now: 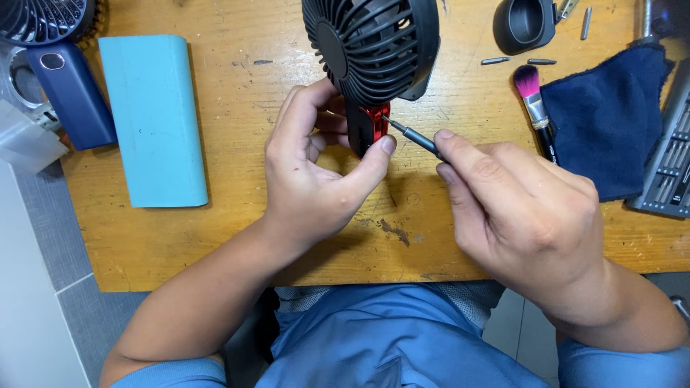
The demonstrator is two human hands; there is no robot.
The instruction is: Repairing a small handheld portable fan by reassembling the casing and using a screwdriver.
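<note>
Mid-job, upper centre of frame: left hand (313,169) gripping small black fan (372,47) by its red handle, right hand (521,212) closed around screwdriver (412,135), tip at the handle. Casing apparently not yet opened; loose bits (512,61) upper right on table (237,237).

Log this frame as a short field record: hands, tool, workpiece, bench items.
left hand: left hand grips the handle of a small black handheld fan, thumb on its red part
right hand: right hand holds a thin screwdriver
tool tip: at the fan's red handle section, just below the grille
surface: wooden table
left of hands: light blue block, dark blue case
right of hands: pink-tipped brush, dark blue cloth, loose bits, bit set tray
</note>
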